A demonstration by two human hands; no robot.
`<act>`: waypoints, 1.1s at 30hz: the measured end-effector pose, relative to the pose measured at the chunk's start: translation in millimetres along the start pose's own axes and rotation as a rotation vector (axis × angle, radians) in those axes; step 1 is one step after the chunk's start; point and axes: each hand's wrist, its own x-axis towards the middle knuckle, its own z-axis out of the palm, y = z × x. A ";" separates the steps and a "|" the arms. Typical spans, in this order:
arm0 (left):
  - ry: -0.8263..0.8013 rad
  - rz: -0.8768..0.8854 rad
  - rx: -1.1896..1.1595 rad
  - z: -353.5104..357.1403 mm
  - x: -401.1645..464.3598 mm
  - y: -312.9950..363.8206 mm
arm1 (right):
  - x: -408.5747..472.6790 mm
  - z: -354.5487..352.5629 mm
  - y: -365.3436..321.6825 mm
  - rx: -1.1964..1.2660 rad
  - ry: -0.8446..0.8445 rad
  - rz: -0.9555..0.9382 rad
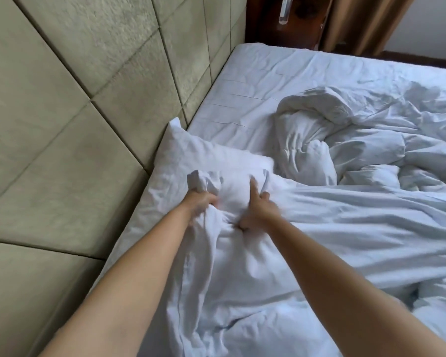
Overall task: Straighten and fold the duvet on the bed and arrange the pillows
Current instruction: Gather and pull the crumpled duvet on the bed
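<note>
Head view, one entry.

Hidden or unclear: my left hand (pixel 201 202) is blurred and its fingers are buried in cloth, so I cannot count them, though they plainly curl round a bunched corner of the duvet (pixel 307 228). My right hand (pixel 255 212) is also blurred; its index finger points toward the far end, the other fingers curl into the duvet fabric and grip it. The near end of the bed runs out of frame at the bottom and right. A clear object hanging at the far top edge is cut off and I cannot identify it.

Duvet: white, heavily creased, lying across the near and right part of the bed, with a rumpled heap toward the far right. Its gripped corner is raised just over the pillow.

Pillow (pixel 191 155): white, wrinkled, at the left, one corner leaning against the headboard (pixel 62 112); its near part is covered by the duvet.

Sheet (pixel 242 81): white, bare at the far left corner, faintly creased.

Headboard: padded olive panels, filling the left.

Curtain (pixel 358 21): brown, far right, beside dark wood furniture.
</note>
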 end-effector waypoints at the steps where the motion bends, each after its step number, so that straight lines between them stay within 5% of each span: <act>1: 0.006 0.030 -0.013 -3.2 -3.6 -2.8 | -4.1 3.9 -4.5 0.037 -0.016 0.024; 5: 0.095 0.083 -0.198 -50.2 -27.3 -9.1 | -28.4 3.7 -51.0 0.157 0.140 -0.029; 16: 0.806 0.226 -0.764 -237.4 -122.0 -52.6 | -108.0 7.1 -294.0 0.157 0.319 -0.826; 19: 0.874 0.078 -0.670 -232.7 -112.4 -106.6 | -95.8 58.8 -287.0 0.015 0.139 -0.829; 24: 0.695 -0.228 -0.205 -195.6 -79.9 -189.9 | -70.1 145.3 -222.6 -0.306 -0.307 -0.703; 29: 0.708 -0.034 0.154 -177.1 -53.2 -215.0 | -53.3 167.8 -201.5 -0.266 -0.383 -0.725; 33: 0.708 0.081 0.165 -173.7 -23.3 -228.8 | -42.5 186.2 -192.3 -0.176 -0.355 -0.738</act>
